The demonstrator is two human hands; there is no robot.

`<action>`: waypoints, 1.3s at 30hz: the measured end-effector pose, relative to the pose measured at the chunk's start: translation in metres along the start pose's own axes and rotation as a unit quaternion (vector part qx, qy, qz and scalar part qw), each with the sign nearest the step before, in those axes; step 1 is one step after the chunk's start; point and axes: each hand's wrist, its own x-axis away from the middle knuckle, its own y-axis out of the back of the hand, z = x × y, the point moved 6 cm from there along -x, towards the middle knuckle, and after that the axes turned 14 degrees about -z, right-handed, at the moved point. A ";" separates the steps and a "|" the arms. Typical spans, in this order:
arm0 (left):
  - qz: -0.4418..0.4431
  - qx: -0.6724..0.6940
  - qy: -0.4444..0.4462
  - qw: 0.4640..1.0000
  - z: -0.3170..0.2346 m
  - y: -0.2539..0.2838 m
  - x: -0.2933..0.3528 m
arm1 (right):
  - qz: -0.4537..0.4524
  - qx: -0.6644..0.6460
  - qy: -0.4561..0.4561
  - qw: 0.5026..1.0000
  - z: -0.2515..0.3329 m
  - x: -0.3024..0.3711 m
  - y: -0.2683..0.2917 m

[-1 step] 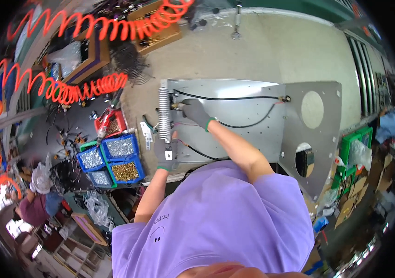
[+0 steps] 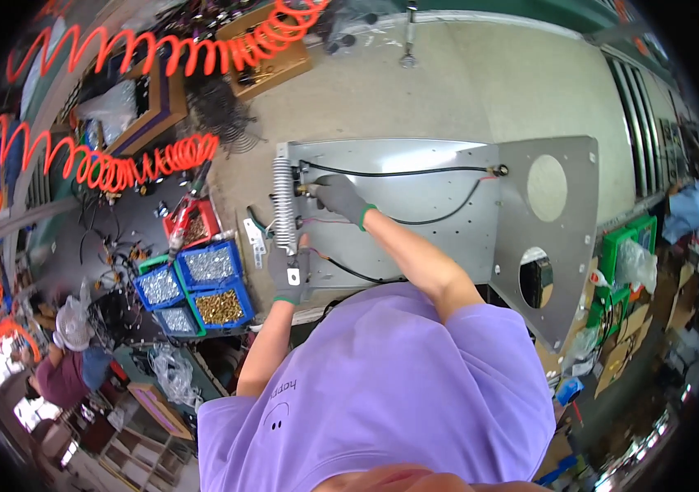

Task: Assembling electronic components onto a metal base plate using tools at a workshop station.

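Note:
A grey sheet-metal housing (image 2: 439, 262) lies open on the bench, with a ribbed, spring-like metal strip (image 2: 284, 201) along its left end. My left hand (image 2: 289, 275), in a grey glove, is closed around the lower end of that left side, below the strip. Inside the housing my gloved right hand (image 2: 341, 199) has its fingers closed at a small brass-coloured fitting (image 2: 309, 189) just behind the strip; the fingertips are partly hidden. A black hose (image 2: 407, 174) runs from near there to the right end panel (image 2: 513, 221). Thin wires and a second black hose (image 2: 439, 220) pass beside my right hand.
Left of the housing stand blue bins (image 2: 211, 265) of small metal parts and a red bin (image 2: 192, 225). Orange coiled air hoses (image 2: 161, 156) hang above. A white tag (image 2: 255, 243) lies by the strip. Another person (image 2: 62, 377) is at the far left. Green crates (image 2: 612, 262) stand at right.
The whole view has shifted slightly, so the bench and housing sit a little further left. Both hands keep their places on the housing.

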 end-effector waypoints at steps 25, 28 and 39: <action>-0.174 -0.084 -0.259 0.946 -0.052 0.021 -0.037 | -0.163 0.159 0.220 0.949 -0.020 0.039 0.044; -0.162 -0.094 -0.303 0.934 -0.062 0.012 -0.046 | -0.177 0.153 0.240 0.942 -0.020 0.037 0.042; -0.076 -0.087 -0.310 0.944 -0.075 -0.012 -0.076 | -0.121 0.171 0.224 0.952 -0.011 0.034 0.036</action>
